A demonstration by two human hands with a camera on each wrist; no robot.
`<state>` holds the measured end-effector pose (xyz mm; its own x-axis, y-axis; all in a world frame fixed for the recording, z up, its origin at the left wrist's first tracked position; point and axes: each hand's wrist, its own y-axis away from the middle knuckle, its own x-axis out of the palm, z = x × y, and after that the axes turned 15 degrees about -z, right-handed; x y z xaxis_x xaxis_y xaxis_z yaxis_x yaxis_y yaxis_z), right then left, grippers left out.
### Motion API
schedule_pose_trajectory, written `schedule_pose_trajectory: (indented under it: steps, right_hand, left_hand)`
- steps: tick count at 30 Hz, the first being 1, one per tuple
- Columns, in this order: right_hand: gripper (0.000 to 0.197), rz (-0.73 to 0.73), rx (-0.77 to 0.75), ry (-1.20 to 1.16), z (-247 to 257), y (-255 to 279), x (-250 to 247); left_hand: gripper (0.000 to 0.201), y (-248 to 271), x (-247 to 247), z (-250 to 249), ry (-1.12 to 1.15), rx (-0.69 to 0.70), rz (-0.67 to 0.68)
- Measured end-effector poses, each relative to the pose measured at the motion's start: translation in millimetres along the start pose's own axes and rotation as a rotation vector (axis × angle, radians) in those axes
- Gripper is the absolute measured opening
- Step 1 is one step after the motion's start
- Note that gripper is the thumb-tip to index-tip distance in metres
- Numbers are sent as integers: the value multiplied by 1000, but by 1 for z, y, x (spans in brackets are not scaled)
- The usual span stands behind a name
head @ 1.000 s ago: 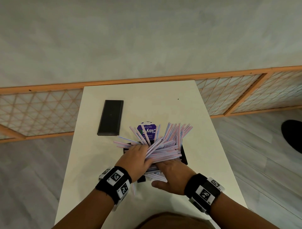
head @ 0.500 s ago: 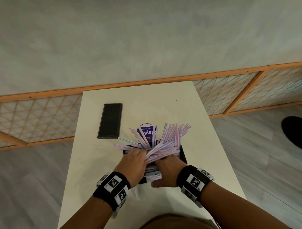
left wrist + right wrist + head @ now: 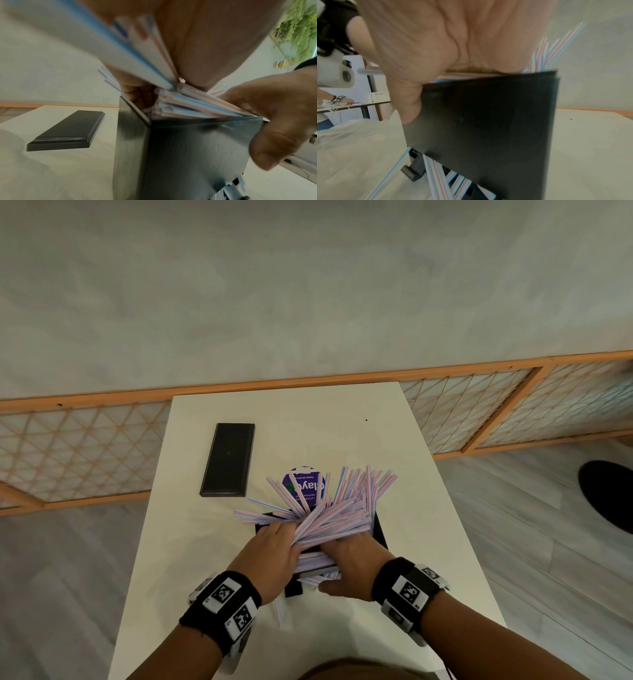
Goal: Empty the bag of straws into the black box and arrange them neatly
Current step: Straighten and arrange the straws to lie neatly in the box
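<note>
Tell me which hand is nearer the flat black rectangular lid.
Left. The left hand is on the straw pile's lid side; the right hand sits farther right.

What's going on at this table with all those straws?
A person is sorting striped straws into a black box on a white table. Both the left hand and the right hand press on the messy, fanned-out pile. A few straws poke out at the box's bottom. The black lid lies aside.

straws (image 3: 337,517) in box (image 3: 379,529) on table (image 3: 308,419), lid (image 3: 227,459) behind-left
</note>
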<state>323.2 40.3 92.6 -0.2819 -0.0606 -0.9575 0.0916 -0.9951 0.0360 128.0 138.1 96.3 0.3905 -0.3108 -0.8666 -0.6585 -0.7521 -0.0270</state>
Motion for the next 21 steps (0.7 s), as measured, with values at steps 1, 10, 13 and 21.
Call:
schedule_pose_trajectory:
  steps: [1,10,13,21]
  right_hand:
    - [78,4,4,9,-1,3,-5]
    - [30,-158,127,-1,2,41,-66]
    - [11,-289,222,-54,1,49,-68]
    - [18,-479,195,-31,19,49,-47]
  left_hand:
    - [29,0,-1,1,8,-2,-3]
    - [49,-6,8,-6,-30,100,70]
    - [44,-8,9,-17,-125,205,88]
    - [54,-10,9,-20,-325,134,159]
